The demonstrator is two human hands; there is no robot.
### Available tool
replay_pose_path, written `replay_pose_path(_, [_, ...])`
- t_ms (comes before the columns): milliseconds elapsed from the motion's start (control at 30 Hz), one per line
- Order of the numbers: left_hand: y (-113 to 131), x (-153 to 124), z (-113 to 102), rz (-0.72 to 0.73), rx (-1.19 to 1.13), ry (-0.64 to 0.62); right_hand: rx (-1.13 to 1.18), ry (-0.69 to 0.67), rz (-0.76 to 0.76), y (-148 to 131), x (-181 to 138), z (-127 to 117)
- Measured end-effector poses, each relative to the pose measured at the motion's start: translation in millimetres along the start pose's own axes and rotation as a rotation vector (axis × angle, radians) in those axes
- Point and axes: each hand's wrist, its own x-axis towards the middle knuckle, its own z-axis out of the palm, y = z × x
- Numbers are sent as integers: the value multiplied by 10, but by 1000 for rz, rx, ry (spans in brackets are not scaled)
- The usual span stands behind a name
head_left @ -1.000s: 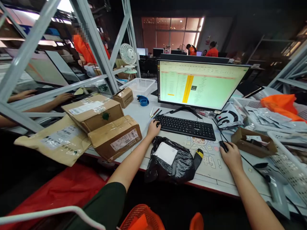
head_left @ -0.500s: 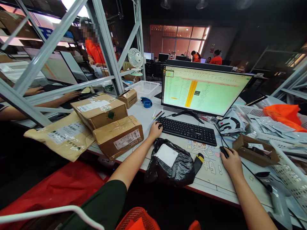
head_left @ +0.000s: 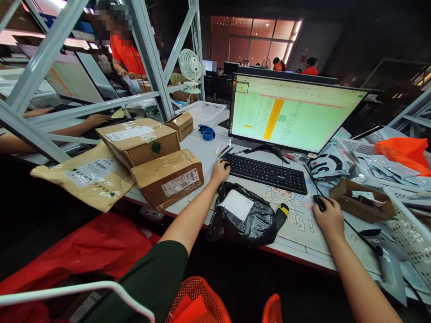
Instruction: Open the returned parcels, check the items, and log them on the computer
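The mouse point(head_left: 319, 202) sits on the desk mat point(head_left: 296, 224), right of the keyboard point(head_left: 266, 172), with the right hand point(head_left: 330, 219) cupped over it, fingers curled on its back. It looks small, hard and light, likely to slide easily; the sides look like the sure places to hold it. The left hand point(head_left: 219, 170) rests loosely curled on the keyboard's left end, fingers on the keys, gripping nothing. The keyboard is stiff and flat, lying before the monitor point(head_left: 289, 114). A black bag point(head_left: 244, 215), soft and crinkly, lies between the arms at the desk edge. Boxes point(head_left: 155, 161) are stacked to the left; a co-worker's hand point(head_left: 96, 120) lies beyond them.
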Motion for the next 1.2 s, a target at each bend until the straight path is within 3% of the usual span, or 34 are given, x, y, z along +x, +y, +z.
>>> replay_pose_path(367, [-140,65,120,37,16,-4,-5,-36,4,89,31,33])
replay_pose_path(1200, [-1,-5,17,17,80,-17,3,-60,12,36,54,32])
